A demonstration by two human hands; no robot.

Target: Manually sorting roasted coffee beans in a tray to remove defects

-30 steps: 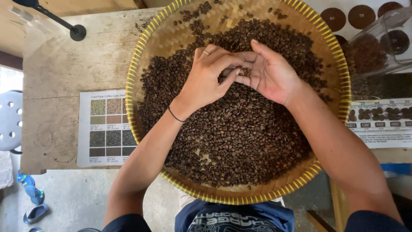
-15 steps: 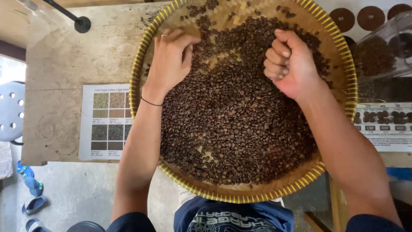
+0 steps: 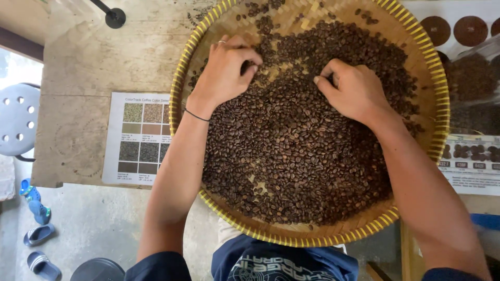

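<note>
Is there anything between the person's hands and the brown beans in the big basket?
No, nothing visible is in the way. The left hand and the right hand both rest right on the coffee beans heaped in the woven tray, with their fingertips dug in among them.

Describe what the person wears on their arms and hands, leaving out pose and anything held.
Both forearms are bare. The left hand has a thin ring on one finger and a thin dark band around the wrist. The right hand shows no ring or band. Dark navy short sleeves cover the upper arms at the bottom edge of the view.
</note>
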